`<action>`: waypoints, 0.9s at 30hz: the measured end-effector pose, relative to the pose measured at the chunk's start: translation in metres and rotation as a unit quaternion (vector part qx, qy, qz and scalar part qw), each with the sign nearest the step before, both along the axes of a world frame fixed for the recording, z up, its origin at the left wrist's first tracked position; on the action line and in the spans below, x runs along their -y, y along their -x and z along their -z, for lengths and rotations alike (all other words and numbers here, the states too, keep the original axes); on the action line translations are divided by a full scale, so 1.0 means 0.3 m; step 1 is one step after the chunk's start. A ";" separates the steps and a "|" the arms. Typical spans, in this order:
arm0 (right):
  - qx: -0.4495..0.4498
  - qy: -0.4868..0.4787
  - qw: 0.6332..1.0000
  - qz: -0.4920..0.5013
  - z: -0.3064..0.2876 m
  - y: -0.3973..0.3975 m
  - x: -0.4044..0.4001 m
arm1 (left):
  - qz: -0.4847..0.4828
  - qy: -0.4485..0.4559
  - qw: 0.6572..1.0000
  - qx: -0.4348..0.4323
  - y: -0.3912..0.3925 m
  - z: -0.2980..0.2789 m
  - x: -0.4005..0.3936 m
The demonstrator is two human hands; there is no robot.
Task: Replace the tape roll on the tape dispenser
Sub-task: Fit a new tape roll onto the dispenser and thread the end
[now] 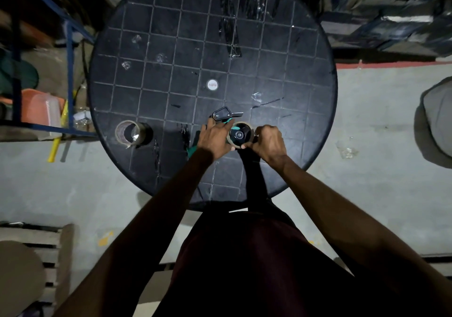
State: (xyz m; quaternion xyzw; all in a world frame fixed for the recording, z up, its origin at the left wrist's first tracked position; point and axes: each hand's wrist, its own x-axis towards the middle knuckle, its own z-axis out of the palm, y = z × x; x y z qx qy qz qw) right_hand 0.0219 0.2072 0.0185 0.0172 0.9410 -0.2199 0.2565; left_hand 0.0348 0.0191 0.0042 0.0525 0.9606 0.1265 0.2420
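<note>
A: Between the two hands, on the near part of the round dark surface (305, 77), sits the tape dispenser (228, 116) with a tape roll (240, 134) on its hub. The left hand (215, 139) is closed around the dispenser's body and green handle, fingers reaching up to the roll's left edge. The right hand (269, 141) is curled, fingertips pinching the roll's lower right rim.

B: Is the roll seated?

A: I judge it is on the hub, but I cannot tell whether it is pushed fully home. The black hub cap shows in the middle of the core.

B: What could go wrong?

A: If the roll sits crooked, it may bind or slide off when the dispenser is lifted. The tape's free end could stick to the fingers or fold back on itself before it reaches the black cutter head, just beyond the left hand. The light is dim, so a clear tape edge would be hard to find. I also cannot tell which way the roll is wound; if backwards, the sticky side would face wrong.

B: Counts?

A: One dispenser. Two tape rolls: one between the hands, and a second roll (130, 132) standing well off to the left of the left hand, untouched. One small white disc (212, 85) lies beyond the hands. Several scraps of tape cling to the surface farther away.
</note>
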 end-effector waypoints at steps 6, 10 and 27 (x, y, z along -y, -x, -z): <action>-0.032 0.063 0.994 -0.084 0.034 0.033 -0.006 | 0.053 0.039 0.998 -0.004 0.020 -0.002 -0.039; -0.033 0.073 0.997 -0.017 0.060 0.029 -0.001 | 0.053 0.050 0.997 0.004 0.023 0.014 -0.022; 0.000 -0.013 1.000 -0.019 0.021 -0.012 0.002 | -0.014 0.013 1.000 0.023 -0.012 0.049 -0.012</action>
